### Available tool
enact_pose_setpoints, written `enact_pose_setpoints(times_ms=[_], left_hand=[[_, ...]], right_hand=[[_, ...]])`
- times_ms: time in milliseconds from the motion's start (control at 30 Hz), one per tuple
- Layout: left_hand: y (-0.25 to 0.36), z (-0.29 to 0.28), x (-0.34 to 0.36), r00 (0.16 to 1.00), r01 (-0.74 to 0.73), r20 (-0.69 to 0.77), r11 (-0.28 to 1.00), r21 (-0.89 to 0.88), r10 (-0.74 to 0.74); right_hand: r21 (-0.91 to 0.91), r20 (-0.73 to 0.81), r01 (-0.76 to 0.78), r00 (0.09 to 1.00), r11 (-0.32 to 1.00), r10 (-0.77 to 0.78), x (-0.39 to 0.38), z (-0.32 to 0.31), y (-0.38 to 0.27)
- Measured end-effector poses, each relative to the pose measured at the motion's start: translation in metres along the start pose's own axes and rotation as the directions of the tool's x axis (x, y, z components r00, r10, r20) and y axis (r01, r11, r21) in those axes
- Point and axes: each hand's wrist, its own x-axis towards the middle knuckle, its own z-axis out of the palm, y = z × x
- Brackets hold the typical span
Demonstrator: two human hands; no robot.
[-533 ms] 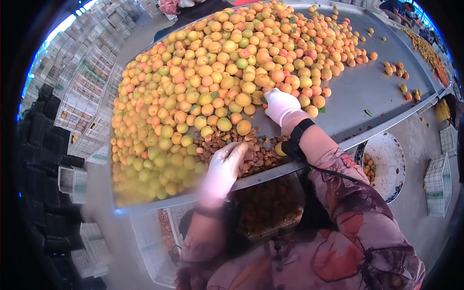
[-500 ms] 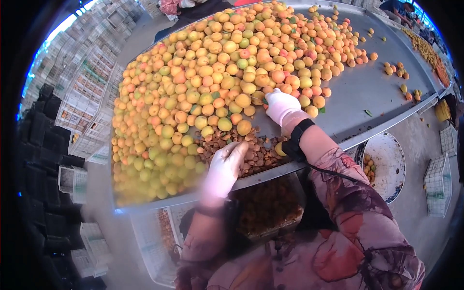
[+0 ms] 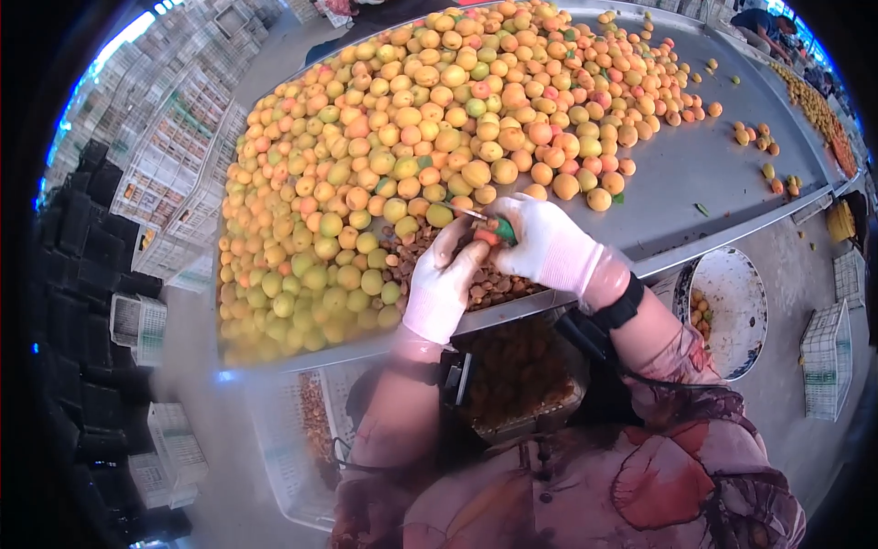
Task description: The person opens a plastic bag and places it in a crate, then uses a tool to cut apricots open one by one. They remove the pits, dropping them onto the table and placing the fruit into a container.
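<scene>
My right hand point(image 3: 547, 240), in a white glove, is closed round a small knife with a green handle point(image 3: 502, 230). Its thin blade point(image 3: 469, 212) points left, toward the piled fruit. Close beside it, my gloved left hand point(image 3: 442, 285) pinches an orange-red apricot point(image 3: 484, 237), largely hidden by the fingers. Both hands meet above a heap of brown pits point(image 3: 501, 289) at the table's near edge. A large pile of yellow, orange and greenish apricots point(image 3: 393, 137) spreads beyond them.
The metal table point(image 3: 681, 215) has a raised rim. A white basin point(image 3: 732, 311) with some fruit stands at its right. Under the edge is a crate of brown contents point(image 3: 521, 375). Crates point(image 3: 174, 156) are stacked at left; a person point(image 3: 764, 32) sits far right.
My right hand has come back from the pile with the knife, toward me and slightly left. My left hand has risen a little, and the two hands now meet at the apricot.
</scene>
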Motion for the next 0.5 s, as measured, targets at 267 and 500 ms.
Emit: enact_pose_setpoints(times_ms=[267,500], left_hand=[[-0.004,0.006,-0.012,0.995,0.074,0.101,0.859,-0.507,-0.027],[0.003,0.003,-0.017,0.988,0.111,0.143,0.879,-0.463,-0.049]], right_hand=[[0.613,0.024,-0.282,0.94,0.738,0.34,-0.034,0.008,-0.013],[0.314,-0.091,-0.063,0.991,0.947,0.096,-0.038,0.003,-0.021]])
